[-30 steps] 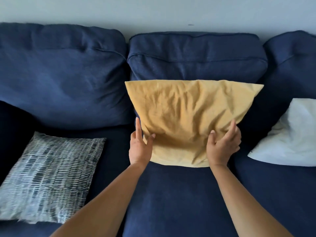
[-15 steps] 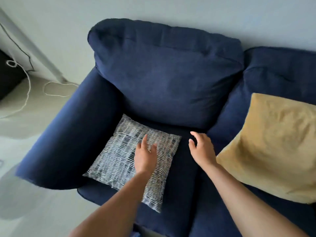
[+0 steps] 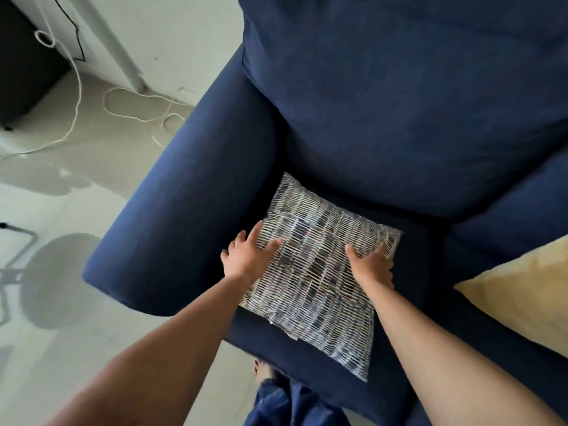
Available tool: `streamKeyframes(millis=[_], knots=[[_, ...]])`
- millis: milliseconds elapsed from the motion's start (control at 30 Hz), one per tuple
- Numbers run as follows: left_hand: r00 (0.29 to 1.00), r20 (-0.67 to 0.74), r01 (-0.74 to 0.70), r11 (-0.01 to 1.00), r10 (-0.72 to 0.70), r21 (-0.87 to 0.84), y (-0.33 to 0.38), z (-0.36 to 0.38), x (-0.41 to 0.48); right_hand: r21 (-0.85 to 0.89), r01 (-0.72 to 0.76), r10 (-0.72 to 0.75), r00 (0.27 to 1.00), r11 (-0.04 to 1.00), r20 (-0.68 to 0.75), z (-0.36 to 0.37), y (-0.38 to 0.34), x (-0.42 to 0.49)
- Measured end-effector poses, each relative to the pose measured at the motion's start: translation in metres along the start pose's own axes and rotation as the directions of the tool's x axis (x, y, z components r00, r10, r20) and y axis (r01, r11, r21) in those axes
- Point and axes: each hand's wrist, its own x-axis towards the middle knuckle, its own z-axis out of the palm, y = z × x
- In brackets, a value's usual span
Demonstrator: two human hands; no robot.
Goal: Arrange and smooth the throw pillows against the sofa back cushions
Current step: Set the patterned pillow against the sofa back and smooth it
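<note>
1. Both hands moved since 0.5 s ago: right hand (image 3: 373, 267), then off the grey pillow (image 3: 319, 272), now grips its right edge.
2. Left hand (image 3: 249, 256) lies flat, fingers spread, on its left edge.
3. Grey pillow flat on seat beside armrest (image 3: 184, 210).
4. Yellow pillow (image 3: 522, 296) at right.

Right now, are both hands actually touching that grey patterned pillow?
Touching. The head view shows the left hand spread on the patterned pillow at its left edge, and the right hand gripping its right edge.
</note>
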Motion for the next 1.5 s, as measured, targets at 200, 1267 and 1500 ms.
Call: streamKeyframes(millis=[200, 1267, 1500], knots=[[0.979, 0.205, 0.027, 0.998, -0.015, -0.059, 0.015, 0.02, 0.051, 0.343, -0.178, 0.144, 0.982, 0.922, 0.121, 0.021, 0.026, 0.028], [0.913, -0.3, -0.392, 0.796, 0.276, -0.462, 0.163, -0.019, 0.099, 0.433, 0.536, -0.315, 0.817, 0.725, -0.483, -0.124, -0.013, 0.085], [0.942, -0.297, -0.333, 0.54, 0.156, -0.773, 0.231, -0.088, 0.136, 0.711, 0.412, -0.063, 0.885, 0.57, -0.462, -0.185, -0.073, 0.123]])
